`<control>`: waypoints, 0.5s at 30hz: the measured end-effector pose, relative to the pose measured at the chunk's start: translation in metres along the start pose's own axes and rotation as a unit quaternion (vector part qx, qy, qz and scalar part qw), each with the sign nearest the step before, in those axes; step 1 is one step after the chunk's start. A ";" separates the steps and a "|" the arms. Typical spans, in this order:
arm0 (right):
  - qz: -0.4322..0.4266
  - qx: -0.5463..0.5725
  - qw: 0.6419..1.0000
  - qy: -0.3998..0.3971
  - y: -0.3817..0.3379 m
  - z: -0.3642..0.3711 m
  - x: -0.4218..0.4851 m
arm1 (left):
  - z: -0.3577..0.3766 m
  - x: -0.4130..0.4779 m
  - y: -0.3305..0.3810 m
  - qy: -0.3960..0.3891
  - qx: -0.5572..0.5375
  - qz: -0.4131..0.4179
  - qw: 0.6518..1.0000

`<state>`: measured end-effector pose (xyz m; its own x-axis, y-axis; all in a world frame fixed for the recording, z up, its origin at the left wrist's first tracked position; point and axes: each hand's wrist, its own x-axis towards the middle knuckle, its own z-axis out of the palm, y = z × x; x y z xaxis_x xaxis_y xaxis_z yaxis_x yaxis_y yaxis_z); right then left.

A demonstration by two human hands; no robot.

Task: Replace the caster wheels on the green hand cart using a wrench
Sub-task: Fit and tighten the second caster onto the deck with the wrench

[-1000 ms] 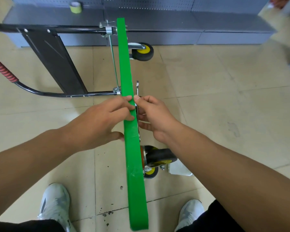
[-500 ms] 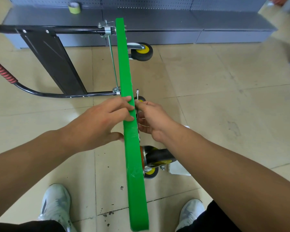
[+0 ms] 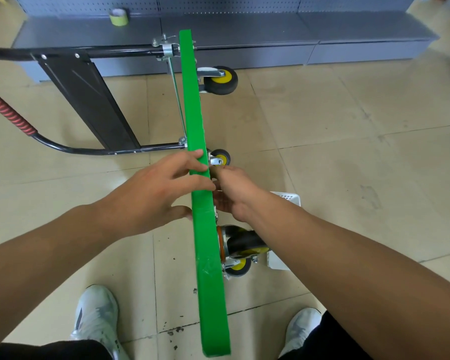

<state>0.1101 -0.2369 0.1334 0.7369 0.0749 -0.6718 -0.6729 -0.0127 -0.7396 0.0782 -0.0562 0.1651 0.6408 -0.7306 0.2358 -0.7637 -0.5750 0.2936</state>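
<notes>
We look down on the green cart, tipped onto one long edge on the tiled floor. Its deck runs from between our shoes away toward the grey shelf base along the floor's far edge. The black handle with its red grip reaches out to the left of the deck, and the casters stick out to the right. The far caster sits close to the shelf base. The middle caster shows just beyond our right hand. The near casters are partly covered by our right forearm.

Our left hand is open. Its straight fingers lie across the deck's upper edge and its thumb touches the deck's left face. Our right hand is at the deck's underside, just on the near side of the middle caster, with its fingers curled in toward the deck. The deck and the back of the hand hide what those fingers hold, so we cannot tell whether they grip anything.

A white basket rests on the floor to the right of the deck, partly behind our right wrist. A roll of tape sits toward the left end of the shelf base.
</notes>
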 end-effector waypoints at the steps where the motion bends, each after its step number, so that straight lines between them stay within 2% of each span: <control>1: -0.003 0.000 1.000 0.000 0.001 0.000 0.001 | 0.000 0.001 0.000 -0.003 0.000 0.006 1.000; 9: -0.072 -0.029 0.996 0.031 0.000 -0.005 0.003 | -0.002 -0.001 -0.002 -0.009 0.011 0.005 1.000; 15: -0.172 0.030 0.984 0.045 -0.022 -0.017 -0.008 | 0.000 -0.001 -0.004 0.002 0.016 0.000 1.000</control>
<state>0.1204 -0.2546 0.1538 0.9222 -0.0243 -0.3859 -0.3842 0.0570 -0.9215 0.0805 -0.0536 0.1640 0.6403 -0.7300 0.2392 -0.7664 -0.5859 0.2635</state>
